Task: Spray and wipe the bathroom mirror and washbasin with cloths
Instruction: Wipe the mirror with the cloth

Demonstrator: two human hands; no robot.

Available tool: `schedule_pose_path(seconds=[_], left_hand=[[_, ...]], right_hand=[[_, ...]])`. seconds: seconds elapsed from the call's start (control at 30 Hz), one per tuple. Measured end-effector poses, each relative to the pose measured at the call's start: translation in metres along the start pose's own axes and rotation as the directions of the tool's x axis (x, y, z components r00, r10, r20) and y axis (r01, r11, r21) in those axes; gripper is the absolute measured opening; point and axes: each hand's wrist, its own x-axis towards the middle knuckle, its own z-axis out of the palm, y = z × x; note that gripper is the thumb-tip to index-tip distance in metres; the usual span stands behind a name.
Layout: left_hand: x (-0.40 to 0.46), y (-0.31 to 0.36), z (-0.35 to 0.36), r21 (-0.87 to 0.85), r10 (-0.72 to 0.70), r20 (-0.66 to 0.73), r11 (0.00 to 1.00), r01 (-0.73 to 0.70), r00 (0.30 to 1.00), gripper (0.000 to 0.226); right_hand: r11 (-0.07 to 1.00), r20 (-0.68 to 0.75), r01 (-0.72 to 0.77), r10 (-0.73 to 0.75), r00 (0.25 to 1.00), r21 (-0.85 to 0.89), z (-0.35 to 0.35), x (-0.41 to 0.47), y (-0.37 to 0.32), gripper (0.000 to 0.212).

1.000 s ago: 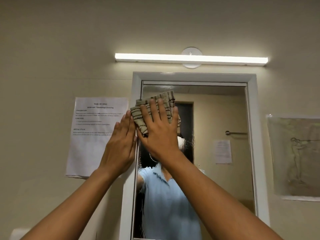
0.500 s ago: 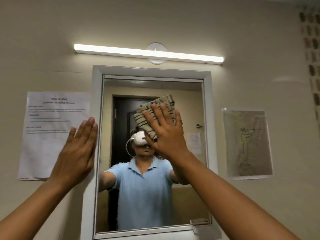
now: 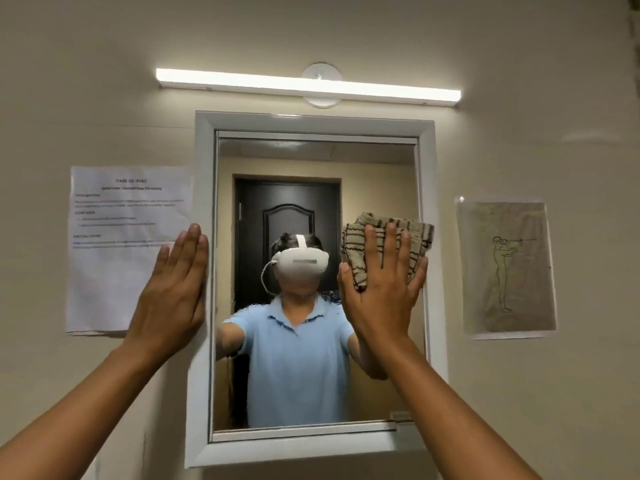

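Shifted rightward across the glass since half a second ago: striped cloth [image 3: 388, 249] now against the right edge of the mirror [image 3: 311, 161], its far corner overlapping the inner side of the white frame [image 3: 204, 341]; earlier sat nearer the middle, over the reflected headset. Folded and bunched, beige with dark brown stripes, pressed flat to the glass. Held there by the right hand [image 3: 382, 292], fingers [image 3: 390, 244] straight and spread over the fabric, thumb lying along the cloth's left side, palm against the mirror below it. Nothing curled round the cloth; pressed, not pinched.

Left hand [image 3: 173, 292] flat and released, fingers straight and together, laid against the left upright of the frame, with the outer edge of the hand over the lower right corner of a printed paper sheet [image 3: 128, 251]. Holding nothing. Roughly the same bracing spot as before, though drawn closer to the frame.

Both forearms bare, reaching up from the bottom corners of the view.

Reflected in the glass: a person in a light blue polo shirt wearing a white headset, a dark panelled door behind.

Above the mirror, a lit tube light [image 3: 308, 85] on a round white mount. Left of the frame, the sheet fixed to the beige wall [image 3: 104, 81], print too blurred to read. Right of the frame, well apart from the cloth, a line drawing [image 3: 505, 268] of a standing figure in a clear sleeve.
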Motion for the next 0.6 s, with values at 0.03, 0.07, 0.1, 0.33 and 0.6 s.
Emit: schedule_pose_path(seconds=[0.03, 0.07, 0.1, 0.33, 0.6], left_hand=[[-0.001, 0.000, 0.000, 0.003, -0.002, 0.002, 1.000, 0.002, 1.000, 0.075], [-0.003, 0.000, 0.001, 0.003, -0.006, 0.005, 1.000, 0.006, 1.000, 0.075], [-0.004, 0.000, 0.001, -0.001, -0.009, 0.006, 1.000, 0.009, 1.000, 0.075], [-0.007, 0.000, 0.003, -0.046, -0.017, 0.032, 0.999, 0.019, 0.999, 0.073], [-0.021, 0.000, 0.007, -0.113, -0.009, 0.025, 0.994, 0.011, 1.000, 0.065]], right_hand=[[1.000, 0.003, -0.016, 0.016, 1.000, 0.001, 0.001, 0.000, -0.007, 0.073], [1.000, 0.008, -0.024, 0.024, 1.000, 0.004, 0.002, 0.002, -0.016, 0.074], [1.000, 0.015, -0.018, 0.018, 1.000, 0.009, 0.002, 0.005, -0.026, 0.074], [0.955, 0.084, 0.291, -0.295, 0.952, 0.057, 0.012, 0.012, -0.130, 0.076], [0.897, 0.155, 0.436, -0.442, 0.884, 0.071, 0.020, -0.029, -0.159, 0.080]])
